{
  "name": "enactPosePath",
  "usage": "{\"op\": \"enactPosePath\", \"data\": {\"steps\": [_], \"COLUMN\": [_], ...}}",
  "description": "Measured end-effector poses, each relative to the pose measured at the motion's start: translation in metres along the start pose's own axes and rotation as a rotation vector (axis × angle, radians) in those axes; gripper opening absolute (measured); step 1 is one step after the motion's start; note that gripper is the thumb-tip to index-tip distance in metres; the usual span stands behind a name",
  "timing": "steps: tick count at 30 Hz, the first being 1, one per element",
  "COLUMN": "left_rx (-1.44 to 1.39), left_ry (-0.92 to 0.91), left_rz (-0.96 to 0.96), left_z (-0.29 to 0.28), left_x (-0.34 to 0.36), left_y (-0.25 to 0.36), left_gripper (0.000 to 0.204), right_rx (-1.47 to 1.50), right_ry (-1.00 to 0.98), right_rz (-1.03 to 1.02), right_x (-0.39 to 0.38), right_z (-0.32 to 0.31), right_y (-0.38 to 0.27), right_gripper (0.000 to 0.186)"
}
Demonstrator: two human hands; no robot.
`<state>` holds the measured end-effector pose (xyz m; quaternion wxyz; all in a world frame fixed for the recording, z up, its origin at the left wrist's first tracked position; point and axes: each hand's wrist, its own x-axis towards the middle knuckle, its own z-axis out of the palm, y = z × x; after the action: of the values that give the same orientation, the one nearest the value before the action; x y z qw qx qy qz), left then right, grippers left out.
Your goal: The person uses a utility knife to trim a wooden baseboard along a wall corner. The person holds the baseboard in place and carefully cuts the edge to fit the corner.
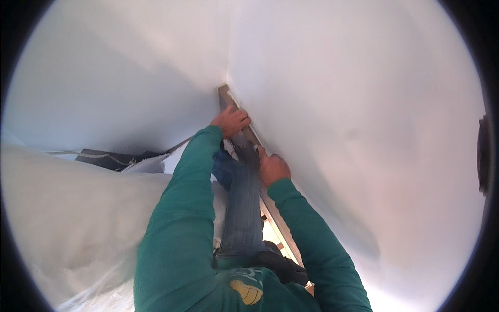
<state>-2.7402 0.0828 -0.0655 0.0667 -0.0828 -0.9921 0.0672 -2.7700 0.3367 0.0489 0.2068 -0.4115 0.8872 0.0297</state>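
Note:
A narrow brown wooden strip (224, 93), which looks like a skirting board, runs along the foot of the right wall from the corner towards me. My left hand (232, 122) lies over its far part, fingers bent across the top edge. Nearer to me, my right hand (274, 168) is curled against the same strip, thumb side up, close to the wall. Whatever its fingers may hold is hidden. A small pale spot shows on the strip beside the right fingertips.
White walls (353, 83) meet at the corner ahead. At left a pale sheet (78, 208) drapes over something bulky, with a light cord (99, 155) and dark flat pieces behind it. My jeans-clad leg (241, 208) stands between my arms. A dark object (483, 156) sits at the right rim.

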Motion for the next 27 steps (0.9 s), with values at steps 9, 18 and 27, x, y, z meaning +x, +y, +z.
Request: {"op": "enactPosePath", "data": {"steps": [9, 18, 27], "left_rx": [-0.169, -0.158, -0.128], "left_ry": [0.042, -0.008, 0.023], "left_rz": [0.059, 0.014, 0.059], "left_z": [-0.016, -0.016, -0.020], "left_x": [-0.009, -0.003, -0.001], "left_y": [0.009, 0.019, 0.019], "left_gripper": [0.044, 0.042, 0.038], "right_rx": [-0.010, -0.016, -0.008], "right_ry": [0.000, 0.006, -0.034], "right_rz": [-0.069, -0.005, 0.039], "right_x": [-0.015, -0.026, -0.028], "right_z": [-0.047, -0.033, -0.009], "right_y": [-0.014, -0.003, 0.001], "right_gripper": [0.043, 0.043, 0.052]}}
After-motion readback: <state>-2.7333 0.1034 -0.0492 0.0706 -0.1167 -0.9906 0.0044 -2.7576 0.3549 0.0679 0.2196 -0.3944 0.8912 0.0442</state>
